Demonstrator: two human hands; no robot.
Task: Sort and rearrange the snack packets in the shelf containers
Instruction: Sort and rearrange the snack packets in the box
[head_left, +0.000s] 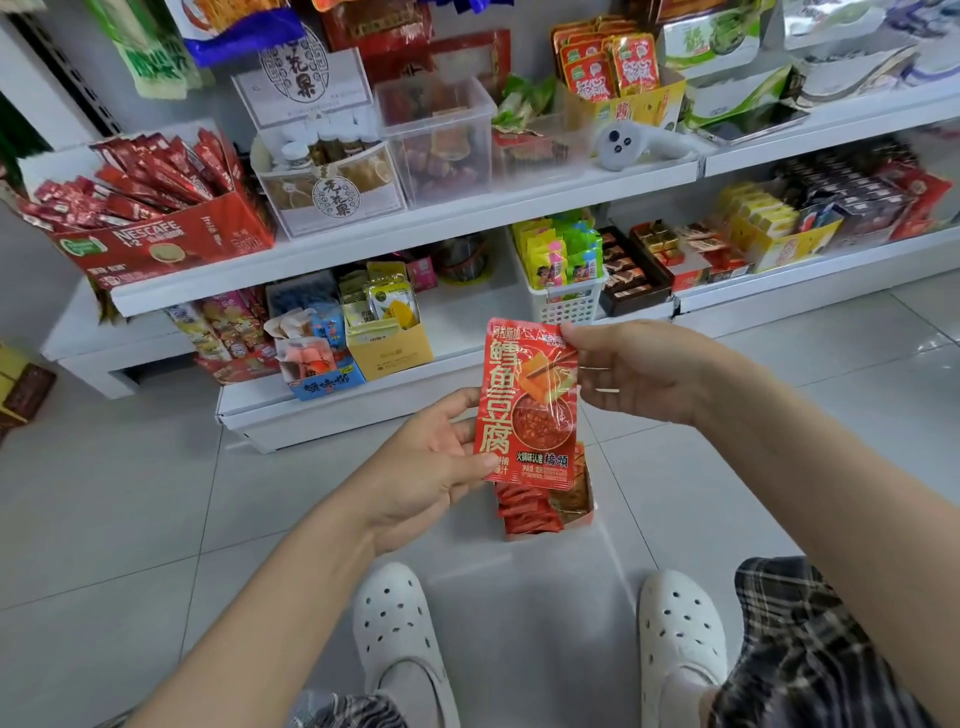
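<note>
Red snack packet (527, 402) held upright between both hands: left hand (431, 457) pinches its lower edge, right hand (636, 371) pinches its top corner, other fingers loosely curled.

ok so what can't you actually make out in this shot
- Head view: the small box on the floor is mostly hidden behind the red packet that the left hand and right hand hold.
- The clear bin on the upper shelf: contents blurred.
- Top-row bags: cut off by the frame edge.
</note>
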